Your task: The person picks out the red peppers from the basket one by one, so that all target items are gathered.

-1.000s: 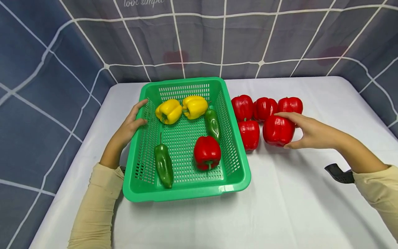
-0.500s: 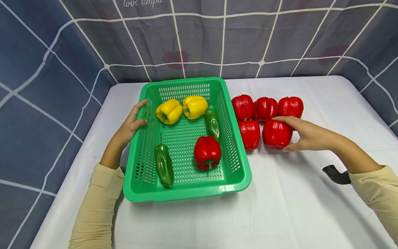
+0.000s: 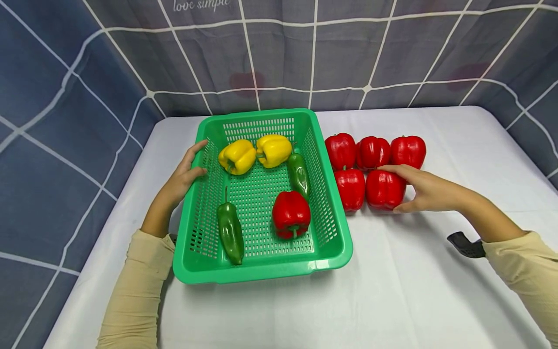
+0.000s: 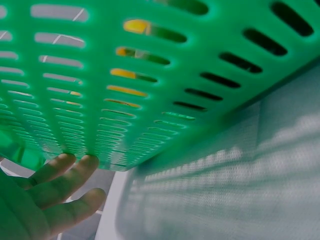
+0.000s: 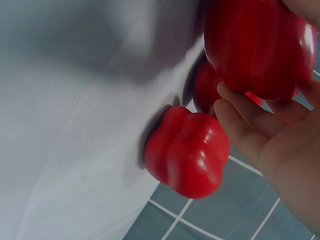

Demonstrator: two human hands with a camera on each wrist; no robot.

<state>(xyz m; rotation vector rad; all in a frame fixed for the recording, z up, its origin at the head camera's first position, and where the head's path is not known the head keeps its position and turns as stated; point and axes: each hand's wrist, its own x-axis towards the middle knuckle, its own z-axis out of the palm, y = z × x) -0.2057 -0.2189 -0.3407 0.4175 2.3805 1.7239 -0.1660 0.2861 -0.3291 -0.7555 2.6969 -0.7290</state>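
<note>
My left hand (image 3: 180, 172) grips the left rim of a green plastic basket (image 3: 261, 275). Thumb and a finger lie over the rim, while other fingers (image 4: 70, 182) touch the slotted wall from outside in the left wrist view. Inside lie two yellow bell peppers (image 3: 237, 156), two long green peppers (image 3: 230, 232) and a red bell pepper (image 3: 290, 213). To the basket's right, my right hand (image 3: 429, 191) holds another red bell pepper (image 3: 385, 190) between thumb and fingers, low over the table beside a second red pepper (image 3: 350, 189). The right wrist view shows this held pepper (image 5: 260, 50) close up.
Behind the held pepper, three red bell peppers (image 3: 372, 152) stand in a row along the basket's right side. A white cloth covers the table (image 3: 392, 291). Grey-blue checked fabric (image 3: 279, 53) rises behind and at both sides.
My right hand has moved slightly left and down with the red bell pepper, bringing it level with and close to the neighbouring pepper. My left hand and the basket have stayed put.
</note>
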